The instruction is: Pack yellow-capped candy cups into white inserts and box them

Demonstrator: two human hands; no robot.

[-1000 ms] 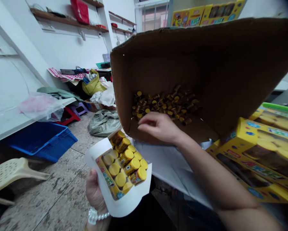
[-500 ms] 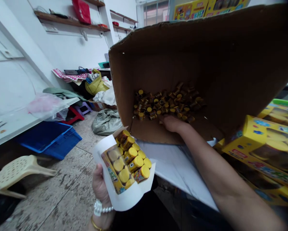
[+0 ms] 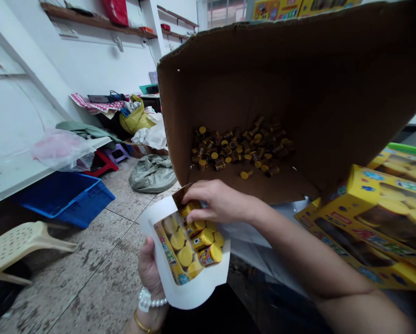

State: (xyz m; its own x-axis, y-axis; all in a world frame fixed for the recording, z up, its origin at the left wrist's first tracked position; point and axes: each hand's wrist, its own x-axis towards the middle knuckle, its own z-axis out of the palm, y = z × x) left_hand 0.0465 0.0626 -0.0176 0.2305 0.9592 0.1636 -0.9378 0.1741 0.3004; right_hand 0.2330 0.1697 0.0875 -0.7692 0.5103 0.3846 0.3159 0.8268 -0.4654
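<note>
My left hand [image 3: 150, 266] grips a small white-flapped display box [image 3: 183, 297] from its left side, with the thumb along the edge. The box has a clear window and stands open, tilted towards me. Inside it are rows of small jars [image 3: 209, 254] with yellow lids and printed labels. My right hand [image 3: 214, 199] is over the box's upper end, its fingers and thumb closed round a yellow jar [image 3: 195, 205] that they mostly cover. Behind it, a large cardboard carton [image 3: 228, 93] lies on its side, with many loose jars [image 3: 228, 148] heaped inside.
Yellow windowed boxes [image 3: 378, 222] are stacked at the right, and more stand above the carton. The carton rests on a white-covered table [image 3: 273, 250]. On the left are a blue crate [image 3: 65, 199], a cream stool [image 3: 23, 246] and a grey sack [image 3: 152, 174] on the floor.
My right hand has come out of the carton, moving left and towards me to the display box. One jar now lies apart near the carton's front. The display box has shifted slightly right.
</note>
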